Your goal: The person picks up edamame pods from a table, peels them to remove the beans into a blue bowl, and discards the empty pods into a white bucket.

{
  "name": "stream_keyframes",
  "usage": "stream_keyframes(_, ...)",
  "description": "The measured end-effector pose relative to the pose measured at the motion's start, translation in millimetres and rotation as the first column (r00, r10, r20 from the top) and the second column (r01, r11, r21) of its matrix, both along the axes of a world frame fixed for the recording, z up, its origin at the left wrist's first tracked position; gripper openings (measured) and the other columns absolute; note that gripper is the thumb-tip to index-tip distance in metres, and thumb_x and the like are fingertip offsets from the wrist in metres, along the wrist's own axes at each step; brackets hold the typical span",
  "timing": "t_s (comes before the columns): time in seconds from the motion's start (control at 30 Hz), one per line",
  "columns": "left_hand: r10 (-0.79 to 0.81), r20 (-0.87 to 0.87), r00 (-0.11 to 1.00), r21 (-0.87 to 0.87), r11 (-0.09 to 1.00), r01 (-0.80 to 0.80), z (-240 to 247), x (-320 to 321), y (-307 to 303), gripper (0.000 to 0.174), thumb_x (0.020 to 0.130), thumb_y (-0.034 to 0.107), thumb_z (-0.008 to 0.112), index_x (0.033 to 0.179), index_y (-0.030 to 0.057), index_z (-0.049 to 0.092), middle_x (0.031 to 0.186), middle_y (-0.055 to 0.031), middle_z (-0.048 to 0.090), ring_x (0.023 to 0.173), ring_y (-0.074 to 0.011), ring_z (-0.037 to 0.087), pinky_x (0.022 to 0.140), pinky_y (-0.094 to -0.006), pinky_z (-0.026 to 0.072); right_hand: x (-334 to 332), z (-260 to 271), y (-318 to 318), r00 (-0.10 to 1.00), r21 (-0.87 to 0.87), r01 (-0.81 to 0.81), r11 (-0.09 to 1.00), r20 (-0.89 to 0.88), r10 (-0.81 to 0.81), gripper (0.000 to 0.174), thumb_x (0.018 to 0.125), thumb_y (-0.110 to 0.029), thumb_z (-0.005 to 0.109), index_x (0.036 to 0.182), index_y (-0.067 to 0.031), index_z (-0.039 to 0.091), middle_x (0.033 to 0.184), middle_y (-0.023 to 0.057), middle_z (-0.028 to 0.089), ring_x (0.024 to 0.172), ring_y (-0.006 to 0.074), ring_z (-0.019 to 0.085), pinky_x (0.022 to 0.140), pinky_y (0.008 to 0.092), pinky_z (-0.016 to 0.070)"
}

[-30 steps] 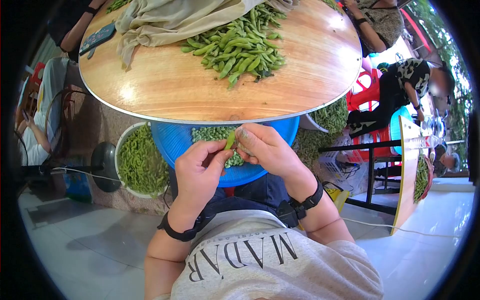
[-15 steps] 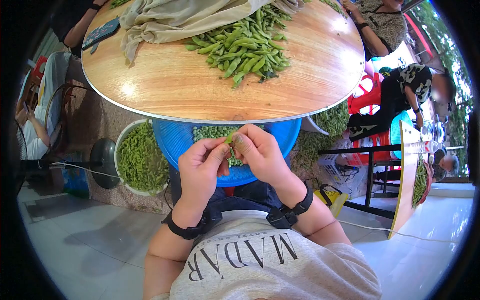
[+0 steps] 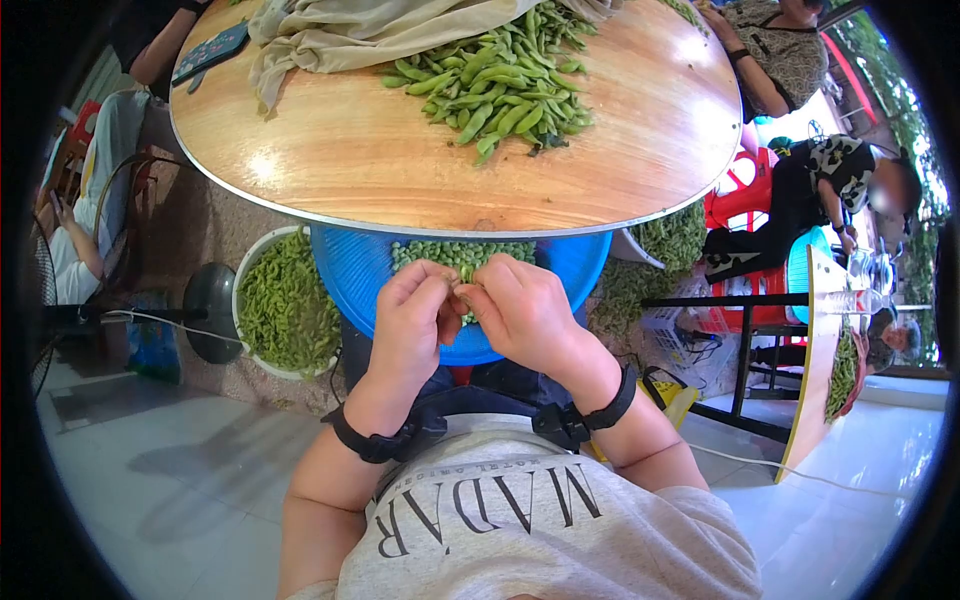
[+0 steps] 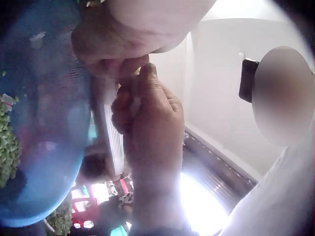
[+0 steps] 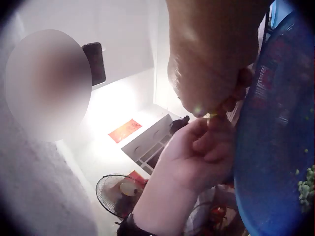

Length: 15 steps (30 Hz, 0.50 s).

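Observation:
Over a blue plastic basket (image 3: 340,285), my left hand (image 3: 405,315) and right hand (image 3: 525,310) meet at the fingertips. Between them is a green soybean pod (image 3: 466,272), pinched by thumb and fingers from both sides and mostly covered by them. A bit of the pod (image 5: 211,115) shows yellow-green in the right wrist view, where the hands touch. Shelled green beans (image 3: 430,253) lie in the basket behind the hands. In the left wrist view, the right hand (image 4: 152,105) comes up from below, its thumb against the left fingers.
A round wooden table (image 3: 330,170) stands just beyond the basket, bearing a heap of pods (image 3: 510,95), a beige cloth (image 3: 350,35) and a phone (image 3: 212,52). At the left is a white tub (image 3: 239,300) full of pods. Other people sit around; a black-framed stand (image 3: 740,300) is at right.
The pod stood out between the fingers a second ago and is now mostly covered. The right hand has turned and closed in on the left fingertips. The head view has shifted slightly.

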<state>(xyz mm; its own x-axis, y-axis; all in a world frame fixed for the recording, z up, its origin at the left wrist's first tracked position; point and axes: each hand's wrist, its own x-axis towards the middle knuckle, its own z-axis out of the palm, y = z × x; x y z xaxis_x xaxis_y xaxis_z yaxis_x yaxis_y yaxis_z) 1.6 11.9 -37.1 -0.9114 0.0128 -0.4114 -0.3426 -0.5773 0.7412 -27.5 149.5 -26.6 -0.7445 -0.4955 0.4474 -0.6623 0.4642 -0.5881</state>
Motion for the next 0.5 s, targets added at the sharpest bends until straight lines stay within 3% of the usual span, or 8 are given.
stream_keyframes(0.07,0.008,-0.008,1.000,0.058,0.998,-0.008,-7,1,-1,0.010,0.084,0.011,0.051,0.079,0.0022,0.054,0.061,-0.0057,0.054,0.040,-0.0082,0.042,0.035,-0.0194,0.0292,3,3,0,1.000,0.015,-0.025,1.000,-0.016,0.025,0.010,0.073,-0.002,0.061,0.073,-0.0014,0.051,0.062,0.0137,0.048,0.055,0.0315,0.051,0.046,0.0364,0.0392)
stream_keyframes(0.17,-0.050,-0.020,0.999,0.050,0.997,0.051,1,2,-4,0.012,0.086,0.011,0.049,0.081,0.0021,0.053,0.063,-0.0050,0.054,0.041,-0.0075,0.044,0.036,-0.0186,0.0306,-2,-3,6,0.996,-0.041,0.004,0.999,0.085,0.000,0.013,0.076,-0.009,0.061,0.074,-0.0020,0.050,0.063,0.0105,0.049,0.056,0.0247,0.053,0.048,0.0335,0.0413)
stream_keyframes(0.2,-0.061,-0.017,0.998,-0.005,0.998,0.061,3,2,-3,0.012,0.087,0.011,0.048,0.081,0.0021,0.053,0.063,-0.0049,0.055,0.041,-0.0072,0.044,0.037,-0.0184,0.0314,-1,-3,9,0.949,-0.136,0.032,0.990,0.316,0.013,0.012,0.077,-0.010,0.061,0.077,-0.0015,0.052,0.064,0.0095,0.051,0.057,0.0212,0.053,0.049,0.0313,0.0416)
stream_keyframes(0.27,-0.082,-0.010,0.997,-0.115,0.990,0.080,6,4,-2,0.012,0.088,0.011,0.047,0.082,0.0020,0.053,0.065,-0.0045,0.055,0.042,-0.0068,0.045,0.038,-0.0181,0.0329,-1,-2,14,0.702,-0.292,0.147,0.945,0.704,0.108,0.013,0.079,-0.011,0.060,0.083,-0.0005,0.055,0.067,0.0074,0.054,0.059,0.0143,0.052,0.052,0.0270,0.0422)
stream_keyframes(0.37,-0.092,-0.046,0.995,-0.316,0.946,0.073,7,8,-4,0.011,0.088,0.009,0.047,0.084,0.0016,0.053,0.066,-0.0044,0.056,0.045,-0.0071,0.048,0.041,-0.0180,0.0355,-1,-4,17,0.760,-0.293,0.185,0.938,0.648,0.053,0.016,0.082,-0.014,0.058,0.089,-0.0001,0.057,0.072,-0.0006,0.053,0.063,0.0058,0.046,0.056,0.0210,0.0403)
stream_keyframes(0.47,-0.108,-0.061,0.992,-0.380,0.922,0.077,7,11,-2,0.009,0.087,0.007,0.048,0.086,0.0007,0.054,0.067,-0.0049,0.057,0.047,-0.0081,0.050,0.042,-0.0186,0.0373,-1,5,15,0.749,-0.226,0.178,0.958,0.662,0.018,0.017,0.079,-0.014,0.060,0.088,0.0000,0.058,0.072,0.0009,0.055,0.064,0.0061,0.048,0.057,0.0216,0.0412)
stream_keyframes(0.5,-0.132,-0.162,0.978,-0.522,0.852,0.028,6,12,0,0.009,0.087,0.007,0.049,0.086,0.0004,0.054,0.067,-0.0053,0.057,0.047,-0.0082,0.050,0.042,-0.0187,0.0376,-3,7,15,0.723,-0.217,0.169,0.961,0.690,0.029,0.018,0.077,-0.014,0.060,0.088,0.0001,0.058,0.071,0.0011,0.055,0.064,0.0063,0.048,0.057,0.0218,0.0414)
